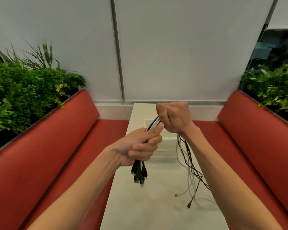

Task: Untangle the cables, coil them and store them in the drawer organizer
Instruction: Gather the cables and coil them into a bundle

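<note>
A bundle of black and white cables [154,123] runs between both hands above a narrow white table [150,205]. My left hand [140,146] grips one end of the bundle, with several black plugs [139,173] hanging below the fist. My right hand [175,117], higher and slightly farther, holds the bundle in a closed fist. Loose black and white cable ends [189,171] trail down from the right hand onto the table. A white drawer organizer [168,146] with compartments sits on the table behind the hands, partly hidden by them.
Red padded benches [70,130] line both sides of the table, the right bench [249,130] close to my right arm. Green plants [23,90] fill planters behind both backrests. A white wall panel [173,55] closes the far end.
</note>
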The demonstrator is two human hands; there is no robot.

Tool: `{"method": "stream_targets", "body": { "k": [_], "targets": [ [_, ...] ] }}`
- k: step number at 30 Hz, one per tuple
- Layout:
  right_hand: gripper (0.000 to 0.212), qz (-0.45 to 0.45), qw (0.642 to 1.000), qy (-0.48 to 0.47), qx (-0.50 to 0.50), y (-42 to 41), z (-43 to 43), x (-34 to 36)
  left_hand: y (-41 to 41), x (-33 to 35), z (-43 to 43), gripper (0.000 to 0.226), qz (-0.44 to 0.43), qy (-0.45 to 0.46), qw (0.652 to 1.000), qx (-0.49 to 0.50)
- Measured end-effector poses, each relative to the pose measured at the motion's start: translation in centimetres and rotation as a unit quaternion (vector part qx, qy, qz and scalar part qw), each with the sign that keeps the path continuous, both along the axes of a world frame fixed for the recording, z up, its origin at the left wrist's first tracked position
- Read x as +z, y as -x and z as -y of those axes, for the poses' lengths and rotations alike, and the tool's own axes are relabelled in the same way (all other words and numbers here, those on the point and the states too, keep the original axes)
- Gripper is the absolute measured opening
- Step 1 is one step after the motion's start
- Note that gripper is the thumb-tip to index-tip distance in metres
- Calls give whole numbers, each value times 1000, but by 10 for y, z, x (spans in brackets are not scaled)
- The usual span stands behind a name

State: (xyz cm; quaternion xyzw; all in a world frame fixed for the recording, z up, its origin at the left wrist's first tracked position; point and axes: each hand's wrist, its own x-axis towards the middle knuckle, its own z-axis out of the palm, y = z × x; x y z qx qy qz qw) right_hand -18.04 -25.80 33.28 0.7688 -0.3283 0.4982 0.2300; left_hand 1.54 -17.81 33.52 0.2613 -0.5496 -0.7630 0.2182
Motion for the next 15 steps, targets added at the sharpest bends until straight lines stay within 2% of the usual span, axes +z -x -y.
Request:
{"method": "stream_targets", "body": {
  "k": [6,9,11,13,15],
  "targets": [
    [65,-2,998,-61,-21,2,-2,-33,-5,-7,6,58,-2,-100,995,16],
    [63,5,999,-39,-5,3,-7,-31,-10,-13,4,56,-47,-156,987,-3],
    [57,7,999,-36,3,4,-9,-26,-14,-12,2,52,-63,-158,985,-4],
    [54,19,996,-84,-10,-1,-7,-27,-18,-7,1,47,-65,-131,989,16],
    [61,54,980,-194,-1,-11,-6,-37,-21,0,3,41,-82,-106,990,38]
  ]
}}
